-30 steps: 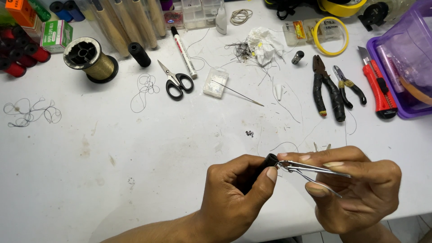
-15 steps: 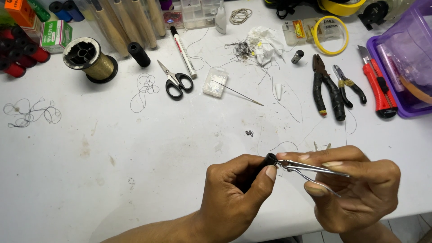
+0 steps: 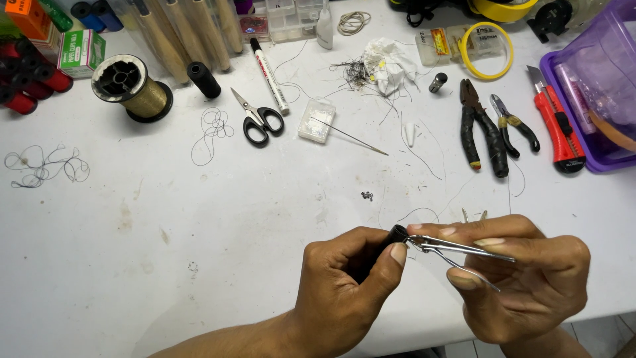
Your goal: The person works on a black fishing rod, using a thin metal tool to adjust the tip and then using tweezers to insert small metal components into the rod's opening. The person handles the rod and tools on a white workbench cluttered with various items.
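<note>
Two hands on a small black piece at the near edge of a cluttered white table

The scuffed white table [image 3: 199,219] is bare through its middle, with tools crowded along the far edge. At the near edge, right of centre, the left hand [image 3: 348,288] has its grip clenched on a small black cylindrical piece [image 3: 396,234], thumb and forefinger pinching it. The right hand [image 3: 530,282] meets it there, its grip grasping thin silver metal tweezers [image 3: 457,250], whose tips touch the black piece; the steel arms run back across the right palm.

Toward the far edge lie black-handled scissors [image 3: 255,119], with a white marker pen [image 3: 268,76] just beside them and a spool of gold thread on a black reel [image 3: 132,89] nearer the far left corner. A small clear plastic box [image 3: 317,121] sits near the scissors, and a long thin needle [image 3: 358,140] points away from it. On the right side lie black-handled pliers [image 3: 483,129], smaller cutters [image 3: 513,122] beside them and a red utility knife [image 3: 556,126], then a purple plastic tray [image 3: 563,99] at the far right corner. Loose loops of thin dark thread [image 3: 43,166] lie by the left edge
</note>
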